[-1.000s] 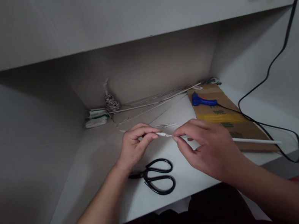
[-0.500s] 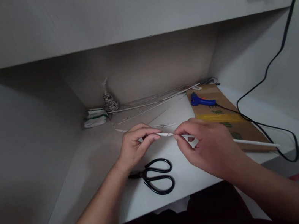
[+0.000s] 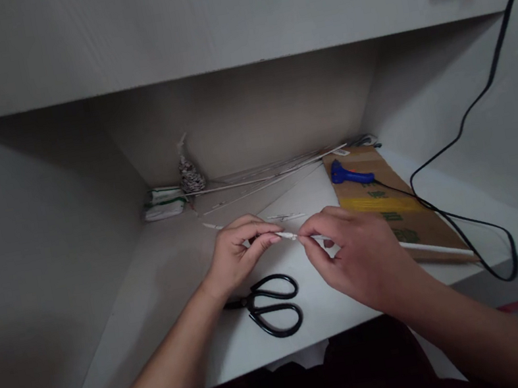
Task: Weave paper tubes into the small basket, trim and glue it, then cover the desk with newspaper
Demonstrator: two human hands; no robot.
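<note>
My left hand [image 3: 241, 250] pinches a short white rolled-paper piece [image 3: 287, 235] between thumb and forefinger; its end sticks out to the right. My right hand [image 3: 360, 253] pinches a long thin white paper stick [image 3: 436, 248] close to its left tip. The stick passes under the right palm and comes out to the right, over the cardboard. The fingertips of both hands are nearly touching, and the two white ends meet in the small gap. Whether they are joined, I cannot tell. Black-handled scissors [image 3: 276, 311] lie just below, blades partly behind my left wrist.
A blue glue gun [image 3: 350, 173] rests on a cardboard sheet [image 3: 381, 206] at right, its black cable [image 3: 461, 118] looping over the shelf edge. Several thin white sticks [image 3: 262, 183] lie at the back, beside a woven cone [image 3: 192, 176] and a white packet [image 3: 164, 204].
My right hand has shifted slightly left with the stick, narrowing the gap between the hands. The left hand has barely moved.
</note>
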